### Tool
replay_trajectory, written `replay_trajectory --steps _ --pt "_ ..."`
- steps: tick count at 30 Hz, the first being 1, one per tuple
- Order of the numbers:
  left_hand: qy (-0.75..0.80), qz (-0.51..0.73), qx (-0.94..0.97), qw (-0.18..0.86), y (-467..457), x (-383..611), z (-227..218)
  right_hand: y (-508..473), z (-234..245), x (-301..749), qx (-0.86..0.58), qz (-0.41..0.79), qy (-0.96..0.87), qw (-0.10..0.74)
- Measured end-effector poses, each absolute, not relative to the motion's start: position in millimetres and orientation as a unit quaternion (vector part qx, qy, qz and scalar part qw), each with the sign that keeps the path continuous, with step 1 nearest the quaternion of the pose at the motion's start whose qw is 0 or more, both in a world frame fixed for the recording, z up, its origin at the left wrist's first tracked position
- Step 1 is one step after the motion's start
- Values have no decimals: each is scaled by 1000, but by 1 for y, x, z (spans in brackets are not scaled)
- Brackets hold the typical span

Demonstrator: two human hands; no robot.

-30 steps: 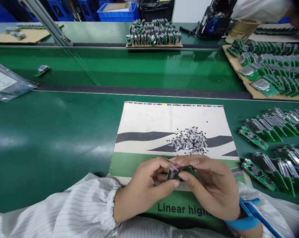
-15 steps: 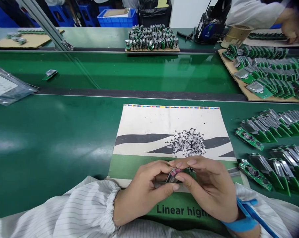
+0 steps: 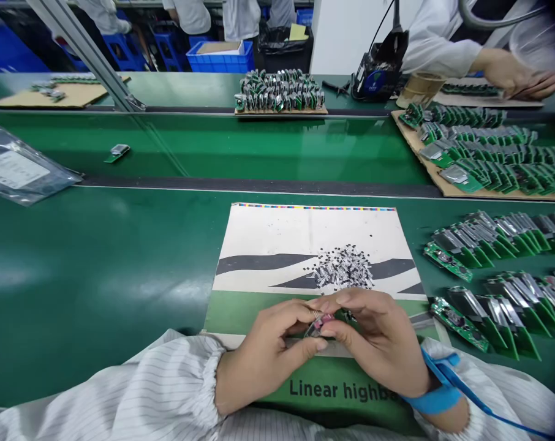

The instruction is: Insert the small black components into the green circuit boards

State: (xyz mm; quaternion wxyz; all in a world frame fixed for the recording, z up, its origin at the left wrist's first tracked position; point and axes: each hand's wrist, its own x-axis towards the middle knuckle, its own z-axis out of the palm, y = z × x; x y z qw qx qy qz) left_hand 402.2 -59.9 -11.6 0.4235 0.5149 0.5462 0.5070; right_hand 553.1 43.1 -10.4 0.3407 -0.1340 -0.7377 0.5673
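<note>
My left hand (image 3: 268, 355) and my right hand (image 3: 381, 343) meet over the lower part of a printed cardboard sheet (image 3: 272, 229). Between their fingertips is a small circuit board (image 3: 315, 329) with a pink part and thin metal leads, mostly covered by the fingers. Both hands are closed on it, thumbs toward me and index fingers on the far side. Just beyond my fingers lies a loose pile of tiny black-ended parts with silvery leads (image 3: 344, 267). A blue wrist strap (image 3: 436, 392) circles my right wrist.
Rows of circuit boards (image 3: 498, 236) stand on the bench at right, more on a cardboard tray (image 3: 413, 144) behind. Across the green channel sits a block of boards (image 3: 280, 92). A plastic bag (image 3: 24, 168) and metal post (image 3: 94, 58) are left. A co-worker's hands (image 3: 511, 73) are upper right.
The view has shifted a little, showing more of the background. My hands stay together, with the held board turned slightly. At upper right, the co-worker's second hand has come into view.
</note>
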Motion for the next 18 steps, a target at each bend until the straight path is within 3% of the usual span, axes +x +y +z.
replay_trajectory --steps 7,14,18 --pt "533 539 488 433 -61 404 -15 44 -10 553 -79 566 -748 339" --pt "531 578 379 490 -63 407 -13 52 2 547 -110 447 -840 287" --pt "555 594 350 465 -62 406 -19 49 12 540 -101 470 -812 331"
